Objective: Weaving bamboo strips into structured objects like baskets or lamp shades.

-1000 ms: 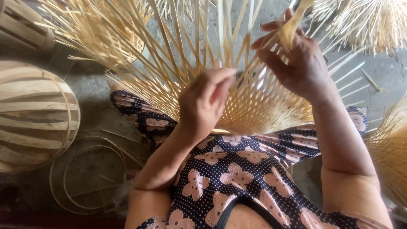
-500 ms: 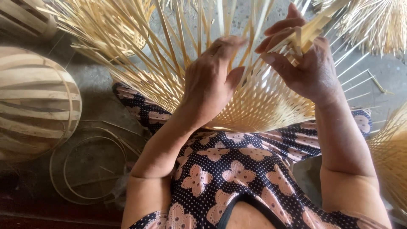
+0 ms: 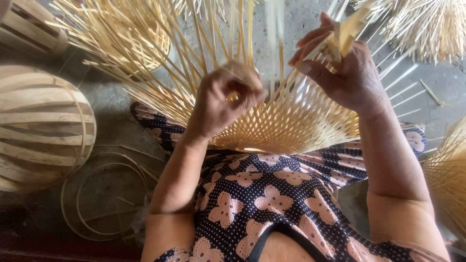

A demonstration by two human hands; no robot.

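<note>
A half-woven bamboo basket [image 3: 286, 123] rests on my lap, its loose pale strips fanning up and outward. My left hand [image 3: 225, 99] is curled over the weave near the middle, fingers pinched around one upright bamboo strip [image 3: 248, 36]. My right hand [image 3: 342, 73] is raised at the upper right, gripping a bundle of several flat bamboo strips [image 3: 347, 31] between thumb and fingers. Both forearms reach forward over a dark floral-patterned garment [image 3: 272, 199].
A round slatted bamboo frame [image 3: 41, 128] sits at the left, with thin bamboo hoops [image 3: 104, 199] lying on the concrete floor below it. Other unfinished woven pieces with splayed strips lie at upper left [image 3: 121, 34], upper right [image 3: 427, 26] and right edge [image 3: 449, 174].
My left hand has closed from a flat reach into a pinch on an upright strip. My right hand has shifted slightly while keeping hold of its bundle.
</note>
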